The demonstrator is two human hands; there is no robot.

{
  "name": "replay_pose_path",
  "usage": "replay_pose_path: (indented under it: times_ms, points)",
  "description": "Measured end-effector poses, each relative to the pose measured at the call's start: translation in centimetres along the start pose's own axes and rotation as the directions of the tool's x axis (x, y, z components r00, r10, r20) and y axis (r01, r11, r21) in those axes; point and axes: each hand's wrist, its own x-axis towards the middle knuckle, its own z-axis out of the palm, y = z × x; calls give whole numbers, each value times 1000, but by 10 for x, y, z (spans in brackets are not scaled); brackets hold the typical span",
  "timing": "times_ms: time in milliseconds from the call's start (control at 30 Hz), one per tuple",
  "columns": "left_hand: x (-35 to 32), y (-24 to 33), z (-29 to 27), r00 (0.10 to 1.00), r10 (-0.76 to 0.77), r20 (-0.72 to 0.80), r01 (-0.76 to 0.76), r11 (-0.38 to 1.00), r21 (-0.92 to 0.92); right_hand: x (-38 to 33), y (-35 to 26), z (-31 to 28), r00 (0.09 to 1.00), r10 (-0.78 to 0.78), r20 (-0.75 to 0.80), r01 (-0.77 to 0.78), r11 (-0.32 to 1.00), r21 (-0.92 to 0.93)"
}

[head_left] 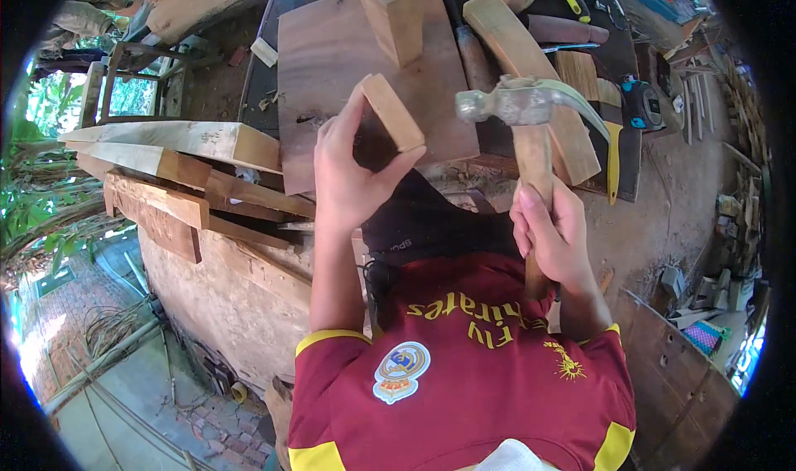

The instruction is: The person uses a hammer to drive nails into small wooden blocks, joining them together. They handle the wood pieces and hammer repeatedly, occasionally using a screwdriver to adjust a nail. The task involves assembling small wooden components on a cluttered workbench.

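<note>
My left hand [352,162] grips a small rectangular wooden block [395,113] between thumb and fingers, its flat pale face turned up. Below it lies a flat brown board [319,56], and whether the block touches the board cannot be told. A claw hammer [518,104] is upheld in my right hand [550,226], which wraps round its wooden handle. Its round striking face points left toward the block, and its curved claw points right. A squared wooden block [393,23] stands on the board beyond my left hand.
A thick wooden beam [531,85], a wooden-handled tool [473,56], a yellow-handled brush [613,135] and a tape measure [643,103] lie at the right. Several long timbers [191,143] are stacked at the left, their ends reaching near my left forearm.
</note>
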Motion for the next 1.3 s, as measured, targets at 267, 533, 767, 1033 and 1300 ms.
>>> replay_pose_path:
  times_ms: [267, 533, 767, 1033, 1300]
  points:
    - [-3, -1, -9, 990, 138, 27, -127, 960, -250, -9, 23, 3, 992, 123, -34, -116, 977, 177]
    - [-2, 26, 32, 958, 257, -128, -226, 950, 215, -5, 31, 11, 993, 118, 18, -120, 986, 113]
    - [-2, 22, 18, 979, 152, -134, -146, 988, 55, 1, 31, 13, 998, 62, 29, -63, 997, 39]
    - [-6, 15, 22, 986, 9, -166, -24, 996, -89, -5, 13, -3, 951, -284, -119, 247, 935, -255]
    - [-4, 17, 20, 977, 119, -174, -106, 991, 83, 8, 9, 7, 724, -617, -308, 640, 768, -34]
